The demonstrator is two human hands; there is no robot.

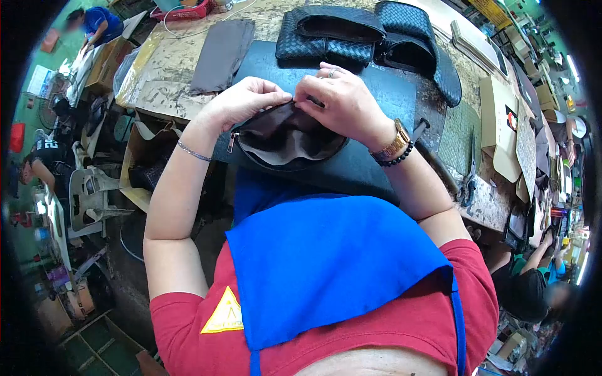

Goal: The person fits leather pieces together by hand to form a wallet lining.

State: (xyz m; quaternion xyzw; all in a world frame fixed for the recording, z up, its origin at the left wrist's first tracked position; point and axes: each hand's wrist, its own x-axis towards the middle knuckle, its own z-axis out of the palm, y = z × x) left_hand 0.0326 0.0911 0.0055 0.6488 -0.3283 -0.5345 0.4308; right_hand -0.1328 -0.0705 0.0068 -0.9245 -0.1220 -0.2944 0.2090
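Note:
A dark zippered pouch (295, 141) with a grey-brown lining lies in front of me, its mouth gaping toward me. My left hand (248, 100) pinches its far rim between thumb and fingers. Close beside it, my right hand (342, 103) has its fingers curled and pinched on the same rim. A metal zipper pull (232, 143) hangs at the pouch's left end. Under the pouch is a black board (389, 125). Just beyond my hands sit black woven-pattern bags (301, 47), with their openings showing dark insides.
Folded dark brown fabric (222, 55) lies left on the worn worktable (166, 69). To the right are a hammer (433, 160), scissors (467, 188), a green cutting mat (461, 138) and cardboard pieces (498, 131). A cardboard box (135, 163) stands below left. Other people are further off.

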